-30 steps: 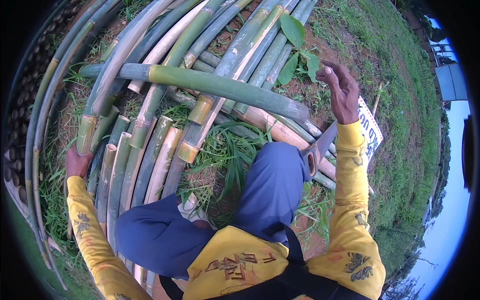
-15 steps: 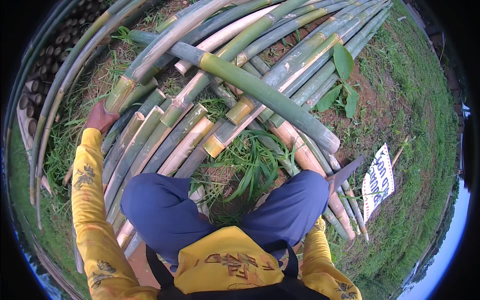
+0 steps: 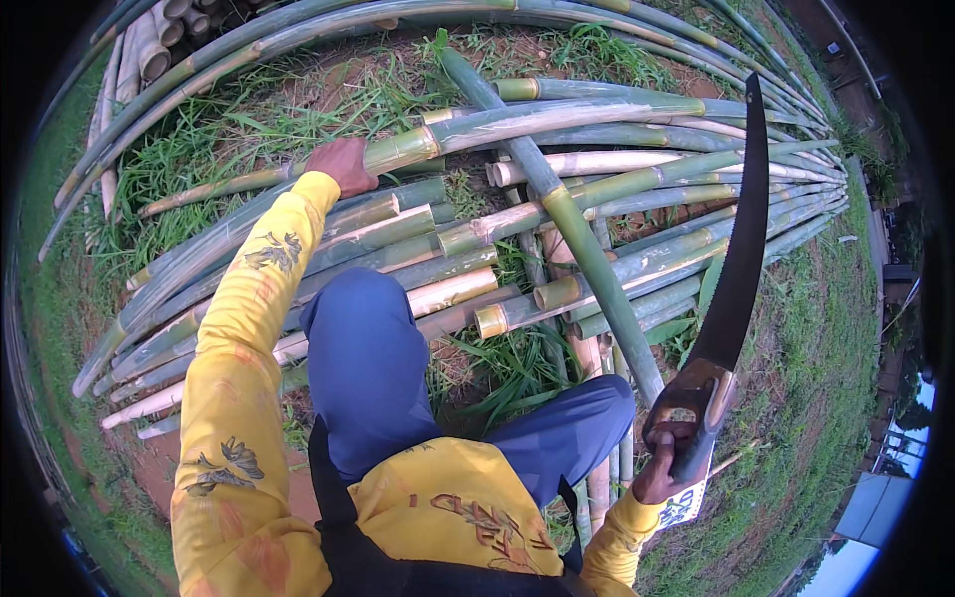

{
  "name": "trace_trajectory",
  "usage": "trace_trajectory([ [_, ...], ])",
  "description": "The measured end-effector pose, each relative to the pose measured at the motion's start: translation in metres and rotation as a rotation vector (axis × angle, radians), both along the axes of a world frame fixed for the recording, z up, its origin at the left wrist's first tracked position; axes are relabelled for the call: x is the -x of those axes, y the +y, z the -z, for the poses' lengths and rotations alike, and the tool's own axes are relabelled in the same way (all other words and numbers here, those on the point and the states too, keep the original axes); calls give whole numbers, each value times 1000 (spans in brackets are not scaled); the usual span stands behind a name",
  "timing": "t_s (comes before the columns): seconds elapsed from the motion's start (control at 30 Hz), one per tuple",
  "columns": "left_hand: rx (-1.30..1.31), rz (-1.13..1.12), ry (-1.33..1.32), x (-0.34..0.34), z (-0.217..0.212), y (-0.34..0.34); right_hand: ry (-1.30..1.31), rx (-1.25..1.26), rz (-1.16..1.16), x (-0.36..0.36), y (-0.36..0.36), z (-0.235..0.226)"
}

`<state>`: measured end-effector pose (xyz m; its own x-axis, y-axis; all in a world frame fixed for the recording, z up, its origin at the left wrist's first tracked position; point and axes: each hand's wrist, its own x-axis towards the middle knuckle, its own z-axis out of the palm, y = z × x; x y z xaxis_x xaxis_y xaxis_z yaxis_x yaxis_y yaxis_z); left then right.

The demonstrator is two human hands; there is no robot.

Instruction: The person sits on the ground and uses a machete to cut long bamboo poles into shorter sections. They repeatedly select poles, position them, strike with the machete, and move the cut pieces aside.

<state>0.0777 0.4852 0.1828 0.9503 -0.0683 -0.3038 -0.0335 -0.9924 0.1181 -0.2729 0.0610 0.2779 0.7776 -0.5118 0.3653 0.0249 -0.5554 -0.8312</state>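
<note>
My left hand [image 3: 343, 165] is closed round the near end of a thick green bamboo pole [image 3: 497, 126], which has a pale, scraped upper side and runs off to the right. The hand covers that end's cut face. In my right hand [image 3: 661, 468] is a handsaw [image 3: 734, 274], gripped by its wooden handle. Its long, dark, curved blade points up and away, its teeth toward the left, clear of the held pole. Another green pole [image 3: 587, 239] lies crosswise over several others, beneath the held one and left of the saw.
Cut bamboo lengths [image 3: 448, 291] lie in front of and left of my knees. Long poles [image 3: 318, 28] bend across the far side, with a stack of pale bamboo pieces [image 3: 154, 58] behind at the far left. A white printed sheet [image 3: 684, 505] lies in the grass beside my right wrist.
The handsaw has come up from beside my right knee, and my right hand now shows on its handle. My left hand stays on the bamboo pole's end. The view has turned.
</note>
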Motion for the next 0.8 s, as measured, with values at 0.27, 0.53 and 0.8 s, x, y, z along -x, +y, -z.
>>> trace_trajectory([
  [0.27, 44, 23, -78, 1, 4, 7, 286, -396, -429, -85, 129, 48],
  [0.53, 63, 34, -94, 1, 12, 12, 266, -99, -607, -79, 139, 61],
  [0.8, 59, 51, -82, -1, 14, 15, 435, -267, -506, -38, 136, 61],
])
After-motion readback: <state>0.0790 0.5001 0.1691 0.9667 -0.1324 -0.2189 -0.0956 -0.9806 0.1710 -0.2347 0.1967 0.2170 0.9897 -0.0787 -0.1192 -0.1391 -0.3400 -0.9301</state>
